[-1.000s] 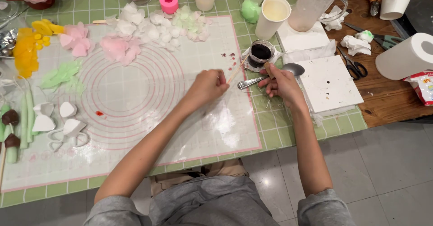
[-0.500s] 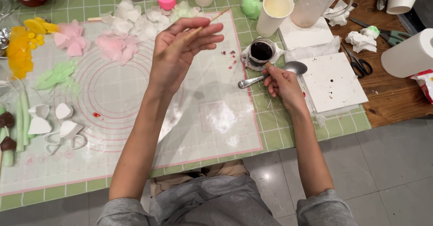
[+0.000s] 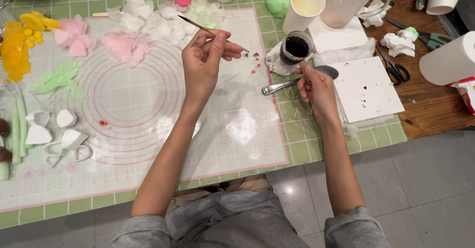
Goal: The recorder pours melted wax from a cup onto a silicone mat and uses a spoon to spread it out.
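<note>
My left hand (image 3: 204, 62) is raised over the translucent baking mat (image 3: 148, 129) with pink rings. It pinches a thin wooden stick (image 3: 198, 26) that slants from upper left to lower right. My right hand (image 3: 316, 88) rests on the green grid mat (image 3: 307, 139) just below a small glass of dark liquid (image 3: 297, 47). Its fingers pinch a short wooden handle (image 3: 302, 66) that points up at the glass. A metal spoon (image 3: 279, 86) lies partly under this hand. Small red specks (image 3: 255, 60) dot the mat between my hands.
Pink petals (image 3: 118, 45), white petals (image 3: 143, 13), yellow pieces (image 3: 15, 40) and green leaves (image 3: 57, 77) lie along the mat's far and left sides. A paper cup (image 3: 306, 8), a plastic jug (image 3: 352, 0), a white tile (image 3: 368, 89), scissors (image 3: 394, 69) and a paper towel roll (image 3: 448, 60) stand to the right.
My left hand has lifted off the mat with the thin stick and moved left. My right hand has shifted slightly up toward the dark glass, off the spoon's handle.
</note>
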